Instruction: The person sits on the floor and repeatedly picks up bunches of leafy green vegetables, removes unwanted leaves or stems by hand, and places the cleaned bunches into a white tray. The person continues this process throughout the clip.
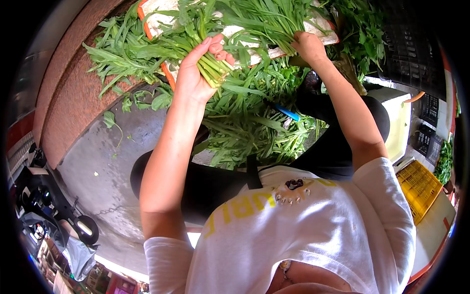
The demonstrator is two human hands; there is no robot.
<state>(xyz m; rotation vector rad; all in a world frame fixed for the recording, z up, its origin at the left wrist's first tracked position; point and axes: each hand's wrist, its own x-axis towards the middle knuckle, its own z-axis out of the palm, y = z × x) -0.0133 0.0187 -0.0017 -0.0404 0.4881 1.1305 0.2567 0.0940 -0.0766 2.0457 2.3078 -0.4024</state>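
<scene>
My left hand point(203, 66) is closed around the stems of a bunch of long-leaved green vegetables point(209, 62), with the cut stem ends towards me. To its right, my right hand point(310, 47) grips the stem ends of a second leafy bunch point(271, 25). That bunch lies over a worn white board point(233, 31) with orange edging, and its leaves point up and left. Some of my right fingers are hidden behind the hand. Below both hands, between my legs, is a heap of loose greens point(249, 128). A blue handle point(288, 112) sticks out of the heap.
More greens point(121, 47) lie on a reddish stone step point(73, 95) at the left. Darker leafy greens point(361, 36) sit beside black crates point(413, 47). A white box point(396, 117) and a yellow plastic crate point(420, 187) stand right. A wheeled vehicle point(86, 228) stands lower left.
</scene>
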